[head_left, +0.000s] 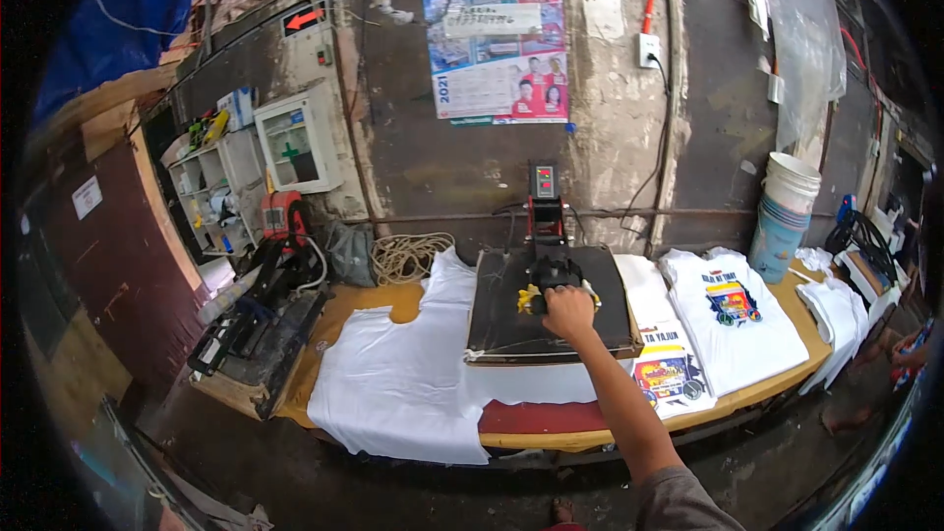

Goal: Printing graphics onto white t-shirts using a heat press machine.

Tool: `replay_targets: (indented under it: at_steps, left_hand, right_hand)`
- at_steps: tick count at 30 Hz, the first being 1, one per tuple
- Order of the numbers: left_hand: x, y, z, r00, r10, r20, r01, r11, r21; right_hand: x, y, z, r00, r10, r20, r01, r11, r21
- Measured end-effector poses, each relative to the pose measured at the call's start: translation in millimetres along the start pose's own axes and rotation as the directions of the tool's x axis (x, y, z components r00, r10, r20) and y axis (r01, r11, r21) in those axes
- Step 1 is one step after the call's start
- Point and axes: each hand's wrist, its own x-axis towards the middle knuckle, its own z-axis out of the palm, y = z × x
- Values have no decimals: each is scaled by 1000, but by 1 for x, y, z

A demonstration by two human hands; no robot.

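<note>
My right hand (570, 313) is closed around the black handle at the top of a heat press (501, 320). Its flat dark upper plate is down, and white cloth shows below the front edge. A control box (544, 180) rises behind the plate. Left of the press, a plain white T-shirt (393, 374) lies spread over the yellow-topped table (551, 441) and hangs past the front edge. To the right are a printed sheet (671, 374) with a colourful picture and a stack of printed white T-shirts (742, 334). My left hand is out of view.
A second press (256, 329) with a red control box stands at the left end. Coiled rope (411, 258) lies at the back beside a grey bag (349, 254). Stacked buckets (782, 221) stand at the back right. Another person's arm (910, 354) shows at the right edge.
</note>
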Motion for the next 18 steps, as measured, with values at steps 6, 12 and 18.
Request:
replay_targets:
  at_steps: [6, 12, 18]
  left_hand:
    - [29, 2, 1, 984, -177, 26, 169, 966, 197]
    - [79, 26, 9, 970, -243, -15, 240, 950, 202]
    - [153, 17, 22, 986, -164, 38, 160, 982, 96]
  right_hand:
    - [-3, 7, 4, 997, -43, -64, 47, 997, 55]
    - [-11, 17, 8, 982, -108, -153, 129, 983, 131]
    - [-23, 26, -6, 948, -260, -186, 299, 926, 229]
